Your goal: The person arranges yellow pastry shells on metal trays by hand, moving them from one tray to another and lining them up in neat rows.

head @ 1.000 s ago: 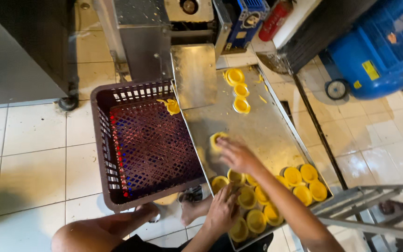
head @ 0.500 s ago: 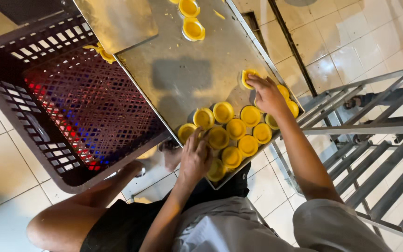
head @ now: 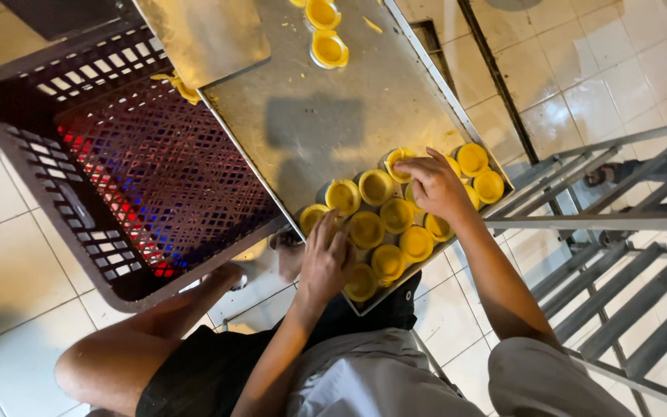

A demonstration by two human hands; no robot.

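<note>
Several small round moulds lined with yellow dough point(head: 377, 188) stand packed together at the near corner of a metal tray point(head: 326, 116). My right hand point(head: 434, 185) has its fingers closed on one yellow mould point(head: 397, 160) at the far edge of the cluster. Resting flat on the near left of the cluster is my left hand point(head: 324, 259), fingers touching the moulds there. Two more yellow moulds point(head: 328, 48) sit apart at the tray's far end.
A dark plastic lattice crate point(head: 117, 170) stands left of the tray, with a yellow piece point(head: 183, 89) on its far rim. A metal rack frame point(head: 627, 255) is on the right. White floor tiles surround everything. My bare knee point(head: 110, 363) is at lower left.
My right hand has carried a yellow mould from the middle of the tray back to the cluster. My left hand stays on the near moulds. The camera has tilted down and closer.
</note>
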